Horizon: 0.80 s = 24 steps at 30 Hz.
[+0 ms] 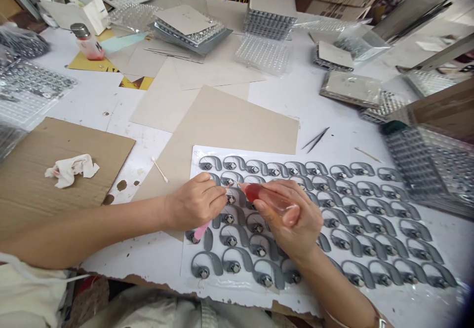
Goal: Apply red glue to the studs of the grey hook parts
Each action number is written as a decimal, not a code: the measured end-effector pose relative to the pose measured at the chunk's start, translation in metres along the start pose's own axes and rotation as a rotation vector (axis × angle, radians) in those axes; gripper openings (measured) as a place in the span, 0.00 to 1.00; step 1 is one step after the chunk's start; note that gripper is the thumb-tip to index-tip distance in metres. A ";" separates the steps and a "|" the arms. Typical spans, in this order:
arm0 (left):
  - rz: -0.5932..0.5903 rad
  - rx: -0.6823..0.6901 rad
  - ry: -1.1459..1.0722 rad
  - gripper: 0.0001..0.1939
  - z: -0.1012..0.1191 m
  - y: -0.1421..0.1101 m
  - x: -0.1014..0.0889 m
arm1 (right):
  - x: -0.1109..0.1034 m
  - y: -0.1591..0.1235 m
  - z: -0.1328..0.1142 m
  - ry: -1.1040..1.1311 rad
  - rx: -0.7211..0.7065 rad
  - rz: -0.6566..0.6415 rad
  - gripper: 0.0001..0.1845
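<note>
A white sheet (pixel 370 155) in front of me carries several rows of grey hook-shaped parts (pixel 348 204) with metal centres. My left hand (pixel 198 202) is closed in a pinch on a thin pink-handled tool (pixel 202 230), its tip touching a part in the second row. My right hand (pixel 292 214) is wrapped round a small clear bottle of pink liquid (pixel 268 200), tilted so its nozzle points left toward the tool tip. Both hands hover over the left part of the sheet.
A cotton swab (pixel 159 169) and a crumpled stained tissue (pixel 72 169) lie on cardboard to the left. Tweezers (pixel 315 139) lie beyond the sheet. A second pink bottle (pixel 87 42) stands far left. Stacked clear blister trays (pixel 425 165) ring the table.
</note>
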State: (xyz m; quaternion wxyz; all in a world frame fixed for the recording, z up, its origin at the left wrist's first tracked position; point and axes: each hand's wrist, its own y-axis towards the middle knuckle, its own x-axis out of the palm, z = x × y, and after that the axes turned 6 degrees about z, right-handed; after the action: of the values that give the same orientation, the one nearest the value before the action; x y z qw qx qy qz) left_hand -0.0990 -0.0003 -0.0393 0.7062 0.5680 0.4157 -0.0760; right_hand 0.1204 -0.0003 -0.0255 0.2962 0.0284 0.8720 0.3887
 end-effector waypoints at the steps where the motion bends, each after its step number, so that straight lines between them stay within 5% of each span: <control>1: 0.001 0.000 -0.003 0.08 0.000 0.000 0.000 | 0.000 0.000 0.000 0.005 0.000 0.001 0.12; 24: -0.015 -0.082 -0.142 0.05 -0.009 -0.007 0.000 | -0.005 -0.002 -0.007 -0.032 -0.101 -0.068 0.14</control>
State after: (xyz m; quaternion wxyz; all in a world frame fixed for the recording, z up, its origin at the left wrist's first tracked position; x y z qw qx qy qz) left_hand -0.1072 0.0048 -0.0450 0.7560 0.5285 0.3719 -0.1043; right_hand 0.1212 -0.0073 -0.0211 0.3241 -0.0100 0.8468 0.4217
